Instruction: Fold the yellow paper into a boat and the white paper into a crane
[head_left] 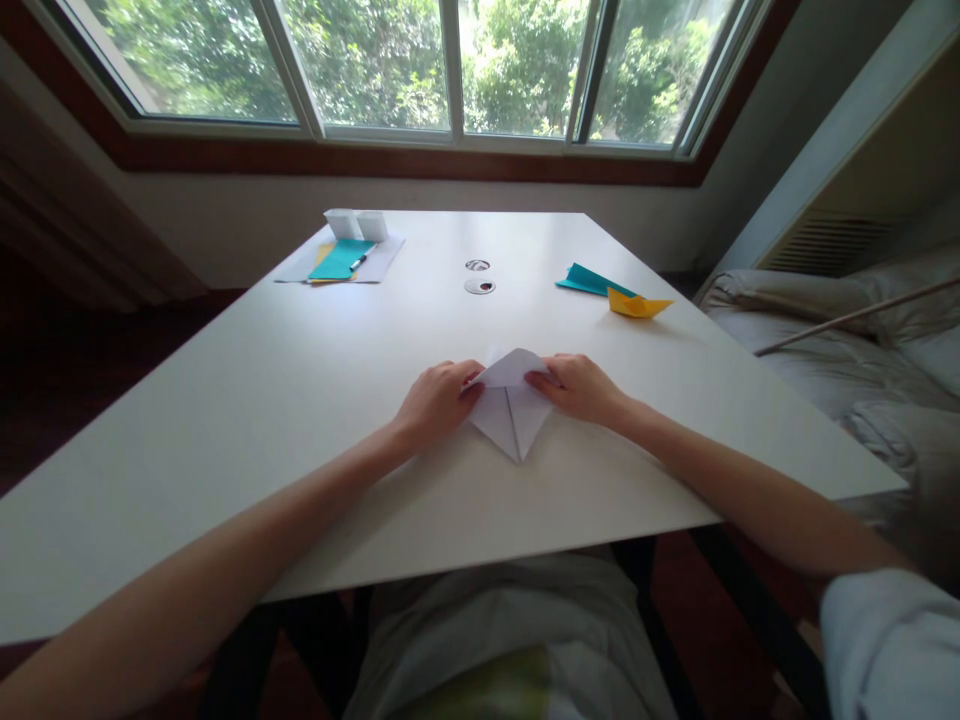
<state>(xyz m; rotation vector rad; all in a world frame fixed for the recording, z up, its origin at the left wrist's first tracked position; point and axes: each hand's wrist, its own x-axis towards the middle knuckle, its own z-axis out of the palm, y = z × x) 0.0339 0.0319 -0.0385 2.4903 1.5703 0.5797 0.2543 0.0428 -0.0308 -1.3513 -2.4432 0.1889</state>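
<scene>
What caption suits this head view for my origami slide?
Both hands press a folded white paper on the table.

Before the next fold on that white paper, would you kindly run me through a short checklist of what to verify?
1. Both hands on the sheet: left hand and right hand each pinch an upper corner of the white paper. Ok.
2. Paper lying on the table: its lower point lies flat, the top flap is lifted. Ok.
3. Centre crease lined up with the lower point: appears straight. Ok.
4. Room around the paper: the yellow folded piece and teal folded piece lie well apart. Ok.
5. Upper edges matched under the fingers: hidden. Cannot tell.
</scene>
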